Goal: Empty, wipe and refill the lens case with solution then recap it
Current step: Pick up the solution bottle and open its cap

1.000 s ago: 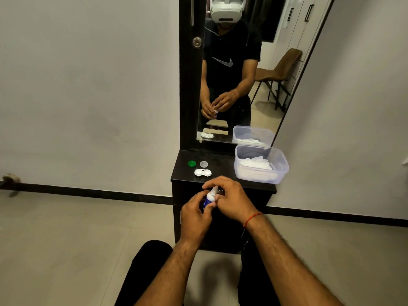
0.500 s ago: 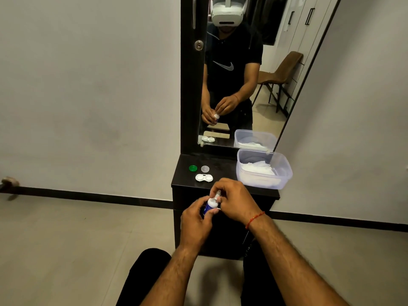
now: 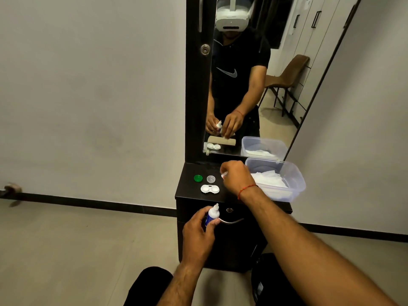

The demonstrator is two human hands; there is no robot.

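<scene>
The white two-well lens case (image 3: 210,189) lies open on the black cabinet top (image 3: 189,191). Behind it rest a green cap (image 3: 198,178) and a clear cap (image 3: 211,179). My left hand (image 3: 197,235) holds the small blue-and-white solution bottle (image 3: 212,215) upright in front of the cabinet, its nozzle bare. My right hand (image 3: 237,180) is over the cabinet top, right of the caps, pinching the bottle's small white cap (image 3: 224,174) between its fingertips.
A clear plastic tub (image 3: 293,191) with white tissues (image 3: 268,178) stands at the right of the cabinet top. A tall mirror (image 3: 242,74) rises behind it. The cabinet front has a metal handle (image 3: 231,221). My knees are below.
My right hand came off the bottle with its small white cap and moved forward over the cabinet top. My left hand still holds the bottle, now uncapped.
</scene>
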